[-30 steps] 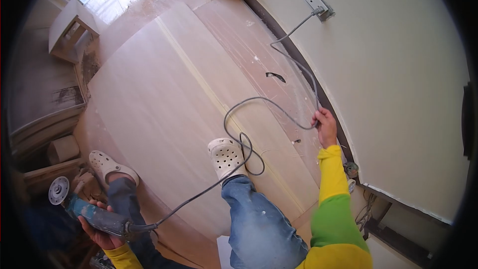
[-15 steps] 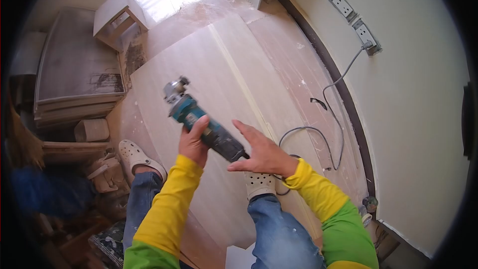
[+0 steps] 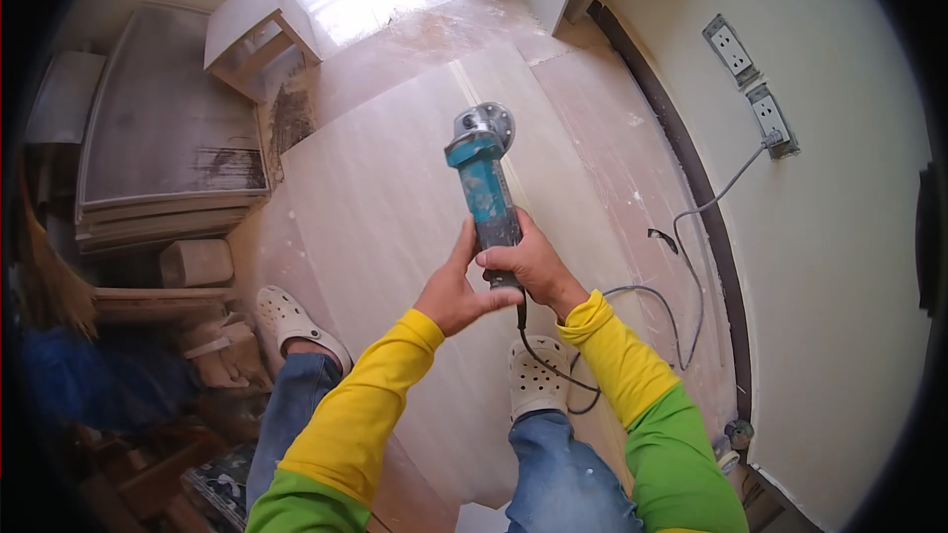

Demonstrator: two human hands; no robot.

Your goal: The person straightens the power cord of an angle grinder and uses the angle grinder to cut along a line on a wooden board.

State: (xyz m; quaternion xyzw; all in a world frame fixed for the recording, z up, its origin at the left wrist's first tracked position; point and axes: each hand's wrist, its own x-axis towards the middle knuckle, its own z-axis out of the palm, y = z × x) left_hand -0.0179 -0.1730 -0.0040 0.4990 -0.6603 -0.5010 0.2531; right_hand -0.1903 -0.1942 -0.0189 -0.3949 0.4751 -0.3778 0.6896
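Observation:
A teal and black angle grinder [image 3: 484, 188] points away from me over the pale board. Its metal head [image 3: 484, 123], with a round disc-like part, is at the far end. My right hand [image 3: 541, 262] is wrapped around the black rear of the body, thumb across the top. Against the left side of the same end is my left hand [image 3: 449, 286], its fingers stretched forward and its thumb spread under the right hand. The dark cord [image 3: 522, 314] leaves the grinder's rear and loops by my foot.
A large pale board [image 3: 385, 207] covers the floor, with my clog [image 3: 538, 375] on it. The grey cable [image 3: 703, 266] runs to a wall socket [image 3: 770, 118]. Stacked panels [image 3: 173, 118] and a small stool [image 3: 257, 25] stand left.
The grinder has swung to the right and points more straight ahead. My right hand has closed on its rear; my left hand has slid back and loosened. The view has shifted slightly.

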